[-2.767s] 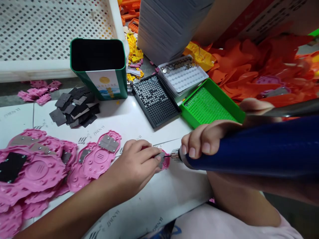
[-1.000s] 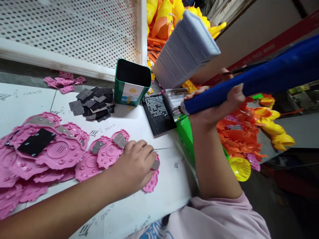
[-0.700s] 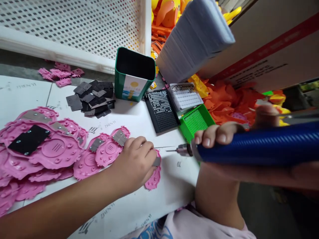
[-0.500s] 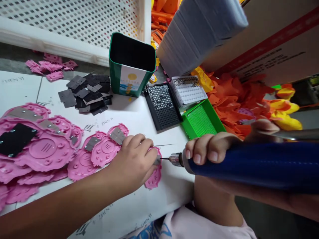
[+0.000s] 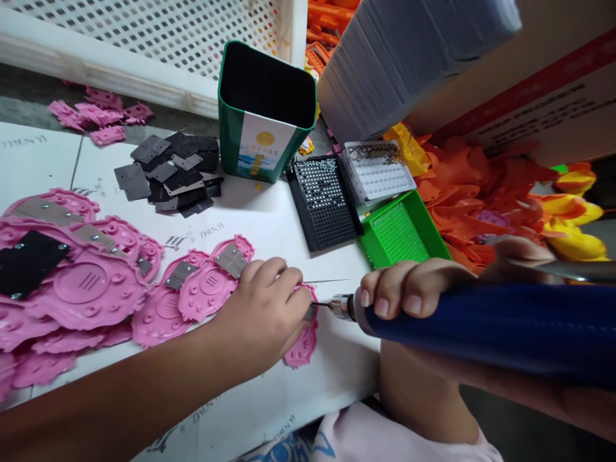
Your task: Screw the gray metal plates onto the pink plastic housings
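My right hand (image 5: 418, 289) is wrapped round a blue electric screwdriver (image 5: 486, 327), held nearly level. The thin bit points left and reaches a grey plate (image 5: 310, 312) on a pink plastic part (image 5: 303, 346). My left hand (image 5: 269, 314) presses that part down on the white board, fingers curled over it and hiding most of it. Left of this hand lie more pink parts (image 5: 208, 290), overlapping, several with grey or black plates screwed on. Whether the bit sits in a screw is hidden.
Loose black plates (image 5: 168, 176) lie beside a green tin (image 5: 240, 147). Right of it are a black screw tray (image 5: 322, 205), a clear box (image 5: 380, 176) and a green tray (image 5: 404, 231). Orange parts (image 5: 462, 192) are heaped before a carton (image 5: 543, 77). A white crate (image 5: 192, 102) stands behind.
The view has shifted slightly, so the tin and trays appear a little further right. Both hands keep their hold, with the screwdriver bit still at the pink part.
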A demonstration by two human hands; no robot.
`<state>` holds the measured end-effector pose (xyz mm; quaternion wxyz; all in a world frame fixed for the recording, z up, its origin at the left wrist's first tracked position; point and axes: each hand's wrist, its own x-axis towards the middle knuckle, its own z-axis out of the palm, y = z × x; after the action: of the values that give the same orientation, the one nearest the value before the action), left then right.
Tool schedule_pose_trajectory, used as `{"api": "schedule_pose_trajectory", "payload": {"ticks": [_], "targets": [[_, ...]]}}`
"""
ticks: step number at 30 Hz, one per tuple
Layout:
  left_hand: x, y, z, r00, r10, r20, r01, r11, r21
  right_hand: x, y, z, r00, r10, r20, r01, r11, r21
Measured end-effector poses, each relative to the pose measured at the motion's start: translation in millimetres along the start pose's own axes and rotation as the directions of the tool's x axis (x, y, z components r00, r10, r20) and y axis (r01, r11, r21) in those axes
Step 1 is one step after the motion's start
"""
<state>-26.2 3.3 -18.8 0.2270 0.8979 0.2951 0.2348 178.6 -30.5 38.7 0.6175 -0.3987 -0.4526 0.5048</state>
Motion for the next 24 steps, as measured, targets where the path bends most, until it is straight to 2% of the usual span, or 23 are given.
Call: {"api": "schedule_pose_trajectory", "payload": {"ticks": [6,9,11,14,16,20,24], "targets": [[0,1,-0.9,1.000,-0.009,0.019,0.008,1.000,0.007,1,-3,15,0.995,0.006,-0.101,-0.015,0.996,-0.089],[0,3,-0.9,1.000,-0.010,0.010,0.010,1.000,0.014,-1,-3,21,0.993,-0.044,-0.112,0.029,0.990,-0.137],[1,4,-0.4,0.999,-0.026,0.022,0.025,0.999,0.031,-2,-4,21,0.996,-0.064,-0.070,0.052,0.986,-0.158],[1,6,0.2,0.999,-0.045,0.027,0.044,0.998,0.054,-2,-6,19,0.999,-0.018,0.032,0.023,0.987,-0.162],[2,7,0.1,0.999,-0.045,0.019,0.044,0.997,0.063,-1,-8,22,0.999,-0.015,0.040,0.021,0.988,-0.154],[2,6,-1.7,0.998,-0.051,0.042,0.048,0.997,0.065,-1,-10,35,0.995,-0.093,0.026,0.096,0.980,-0.175],[1,5,-3.1,0.997,-0.050,0.058,0.048,0.998,0.035,12,-13,33,0.990,-0.103,0.098,0.118,0.980,-0.161]]}}
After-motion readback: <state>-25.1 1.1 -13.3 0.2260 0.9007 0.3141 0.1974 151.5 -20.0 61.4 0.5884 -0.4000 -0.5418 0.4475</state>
